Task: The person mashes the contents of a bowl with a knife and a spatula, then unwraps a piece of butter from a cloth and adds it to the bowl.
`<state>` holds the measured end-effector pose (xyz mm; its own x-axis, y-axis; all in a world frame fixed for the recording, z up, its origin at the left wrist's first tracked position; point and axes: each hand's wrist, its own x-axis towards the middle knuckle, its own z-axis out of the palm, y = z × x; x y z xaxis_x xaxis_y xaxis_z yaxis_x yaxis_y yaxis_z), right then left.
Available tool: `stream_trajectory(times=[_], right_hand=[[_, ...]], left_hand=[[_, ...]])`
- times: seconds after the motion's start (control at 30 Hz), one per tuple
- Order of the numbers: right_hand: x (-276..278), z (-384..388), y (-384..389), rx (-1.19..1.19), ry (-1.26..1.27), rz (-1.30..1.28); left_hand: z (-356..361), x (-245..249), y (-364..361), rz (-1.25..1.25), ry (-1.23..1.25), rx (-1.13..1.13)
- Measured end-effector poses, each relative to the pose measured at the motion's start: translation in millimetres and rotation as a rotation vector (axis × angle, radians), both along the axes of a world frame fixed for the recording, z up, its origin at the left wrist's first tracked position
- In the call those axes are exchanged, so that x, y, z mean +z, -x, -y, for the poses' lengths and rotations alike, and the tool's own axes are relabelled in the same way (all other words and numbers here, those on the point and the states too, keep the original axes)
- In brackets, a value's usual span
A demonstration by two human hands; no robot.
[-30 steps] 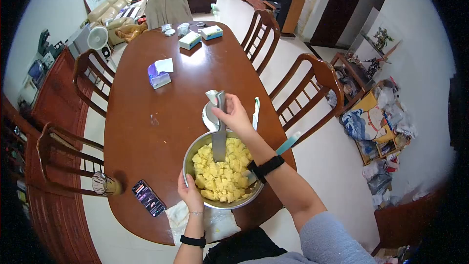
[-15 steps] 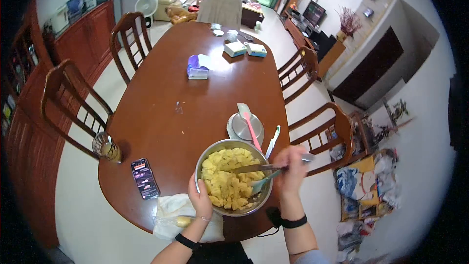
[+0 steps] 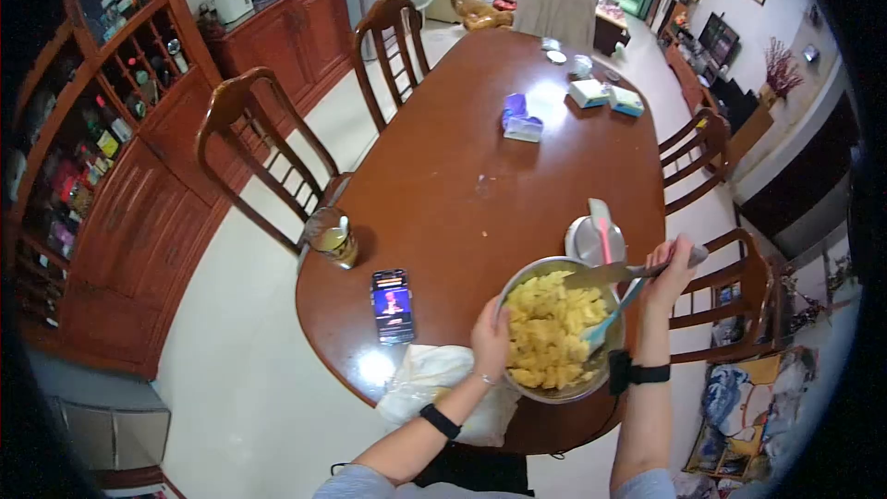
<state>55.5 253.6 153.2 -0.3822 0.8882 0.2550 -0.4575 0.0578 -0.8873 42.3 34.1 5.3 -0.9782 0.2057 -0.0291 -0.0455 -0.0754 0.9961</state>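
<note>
A steel mixing bowl [image 3: 521, 386] full of yellow, lumpy mash [image 3: 547, 333] stands at the near end of the table. My left hand [image 3: 490, 340] grips its left rim. In my right hand [image 3: 669, 273], closed around the handle, is a long metal spatula [image 3: 596, 275], its flat blade over the far side of the mash. A teal silicone spatula [image 3: 601, 330] rests in the bowl's right side, its handle running up towards my right hand. Behind the bowl, a pink-handled spatula [image 3: 604, 231] lies across a round kitchen scale [image 3: 582, 242].
Left of the bowl are a phone [image 3: 394, 307], a glass of drink [image 3: 334, 245] and a white cloth or bag [image 3: 434, 374] at the table edge. A purple packet [image 3: 521, 120] and tissue boxes [image 3: 589, 93] lie farther off. Wooden chairs [image 3: 263, 143] line both sides of the table [image 3: 434, 212].
My view has turned left, so the scene sits farther right. The metal spatula's blade has risen from the middle of the mash towards the bowl's far rim. My left hand stays on the bowl.
</note>
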Motion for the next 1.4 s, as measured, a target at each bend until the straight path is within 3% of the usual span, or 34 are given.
stream_trajectory(times=[0.23,0.5,0.63,0.83,0.97,1.03,1.13,1.17,1.23,1.3,1.37,1.4], right_hand=[[-26,-46,31,0.104,0.203,0.171],[-45,-37,19,0.131,0.288,0.186],[-39,9,-22,0.148,0.206,0.009],[3,49,-82,0.146,-0.190,-0.012],[7,67,-103,0.249,-0.080,-0.053],[-4,82,-111,0.279,-0.001,-0.056],[-24,86,-134,0.216,-0.159,0.475],[-21,85,-140,0.215,-0.155,0.479],[2,90,-156,0.254,-0.110,0.831],[19,91,-167,0.358,-0.071,0.898],[16,86,-186,0.628,0.186,0.936],[6,88,-195,0.666,0.067,0.917]], left_hand=[[-4,-2,-3,0.045,-0.048,0.016],[1,11,-1,0.030,-0.016,0.014],[0,6,4,0.079,-0.071,0.004],[-7,-17,29,0.021,0.052,-0.155],[-11,-12,44,0.106,-0.091,-0.209],[1,-2,35,0.084,-0.059,-0.089],[11,-6,2,0.058,-0.041,-0.063],[12,-11,-8,0.016,-0.009,-0.045],[14,0,-22,0.002,0.048,-0.061],[8,2,-30,-0.010,-0.007,0.024],[6,1,-28,-0.019,-0.002,0.034],[6,-1,-24,-0.012,-0.017,0.023]])
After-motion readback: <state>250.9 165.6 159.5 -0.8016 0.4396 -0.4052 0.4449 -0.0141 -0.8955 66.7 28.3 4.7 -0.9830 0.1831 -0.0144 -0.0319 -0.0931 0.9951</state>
